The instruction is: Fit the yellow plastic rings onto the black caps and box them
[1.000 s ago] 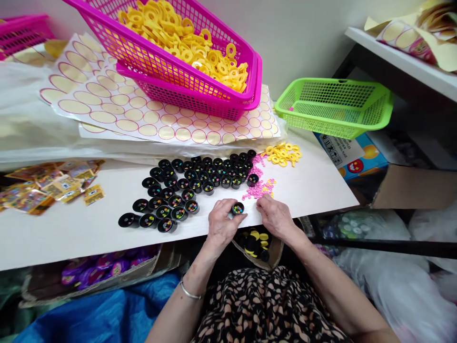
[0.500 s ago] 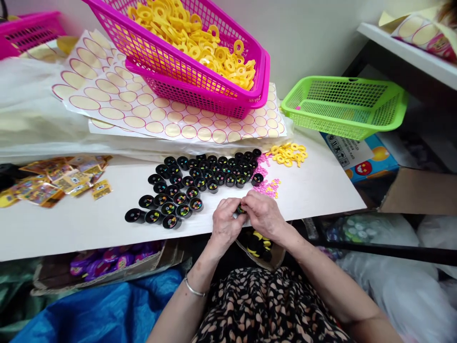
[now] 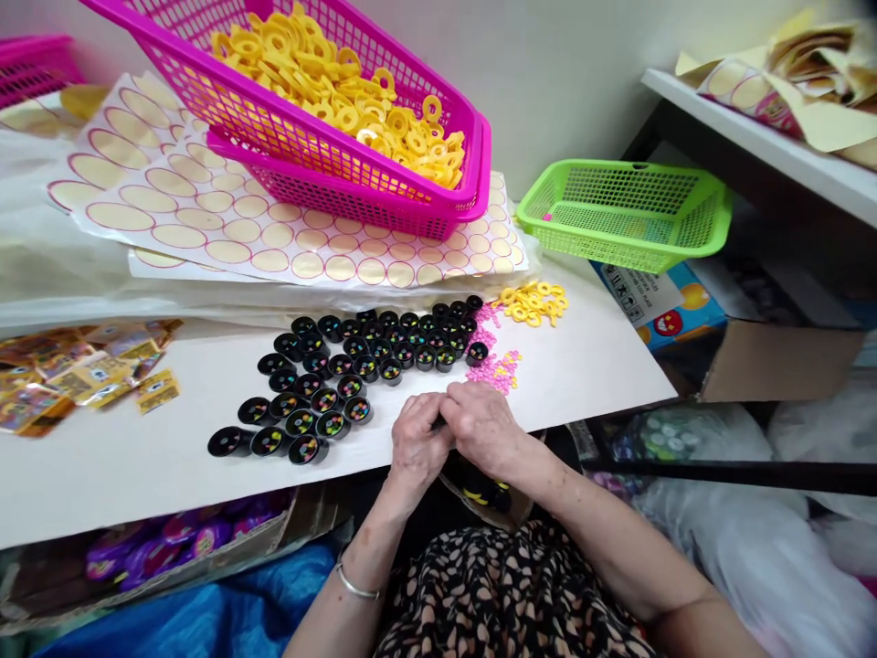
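At the front edge of the white table, my left hand (image 3: 419, 440) is closed round a small black cup (image 3: 438, 423), mostly hidden by the fingers. My right hand (image 3: 483, 422) presses against the same cup from the other side, its fingers curled over it. Left of my hands stand several black cups (image 3: 332, 424) in uneven rows, with small coloured beads in the ones I can see into. Just beyond my right hand lies a loose spread of pink beads (image 3: 494, 370) with a few yellow ones. Yellow rings (image 3: 533, 303) are heaped behind them.
Pink baskets (image 3: 384, 196), the upper full of yellow rings, stand on sticker sheets (image 3: 229, 251) at the back. A green basket (image 3: 623, 251) sits back right. Printed packets (image 3: 102, 366) lie left. Below are an open carton (image 3: 781, 361) and a box of purple items (image 3: 164, 548).
My fingers have closed further over the cup, so its open top with coloured bits no longer shows. The whole view has shifted, moving the table's contents slightly left and down.
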A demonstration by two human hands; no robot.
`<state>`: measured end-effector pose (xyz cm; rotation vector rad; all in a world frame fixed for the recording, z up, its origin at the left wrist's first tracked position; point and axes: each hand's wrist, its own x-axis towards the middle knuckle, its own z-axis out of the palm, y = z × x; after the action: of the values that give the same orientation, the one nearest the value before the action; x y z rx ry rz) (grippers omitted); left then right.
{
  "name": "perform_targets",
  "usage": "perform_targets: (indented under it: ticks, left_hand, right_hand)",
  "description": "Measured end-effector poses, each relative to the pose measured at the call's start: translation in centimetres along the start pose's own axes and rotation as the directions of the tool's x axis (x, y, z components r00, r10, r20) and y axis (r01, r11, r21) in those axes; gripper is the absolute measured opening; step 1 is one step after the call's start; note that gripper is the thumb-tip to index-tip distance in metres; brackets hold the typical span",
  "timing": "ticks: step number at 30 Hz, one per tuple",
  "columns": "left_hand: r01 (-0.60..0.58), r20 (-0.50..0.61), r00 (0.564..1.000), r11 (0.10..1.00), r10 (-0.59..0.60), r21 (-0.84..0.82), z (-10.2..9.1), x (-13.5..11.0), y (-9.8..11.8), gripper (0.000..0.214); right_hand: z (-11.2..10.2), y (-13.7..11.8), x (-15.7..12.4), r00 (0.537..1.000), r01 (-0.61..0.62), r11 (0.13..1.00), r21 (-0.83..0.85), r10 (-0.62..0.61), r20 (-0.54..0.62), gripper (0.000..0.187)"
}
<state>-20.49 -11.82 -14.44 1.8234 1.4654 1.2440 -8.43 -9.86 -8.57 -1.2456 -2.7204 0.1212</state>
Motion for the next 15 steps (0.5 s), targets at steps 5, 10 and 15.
perform_targets:
  ticks: [5, 10, 15]
  left_hand:
    - [-0.014, 0.011, 1.000, 0.998, 0.014, 0.057, 0.0, 0.1, -0.4, 0.022]
    - [-0.072, -0.045, 0.996, 0.993, 0.076, 0.099, 0.2, 0.1, -1.2, 0.026]
    - [-0.074, -0.048, 0.996, 0.989, 0.081, 0.125, 0.3, 0.2, -1.4, 0.026]
  right_hand:
    - [-0.2, 1.2, 0.1, 1.000, 0.004, 0.976, 0.216, 0.002, -0.029, 0.011]
    - [0.2, 8.1, 0.9, 0.851, -0.324, 0.823, 0.468, 0.469, -0.235, 0.010]
    - [1.0, 15.3, 1.9, 0.484, -0.793, 0.553, 0.257, 0.827, -0.286, 0.025]
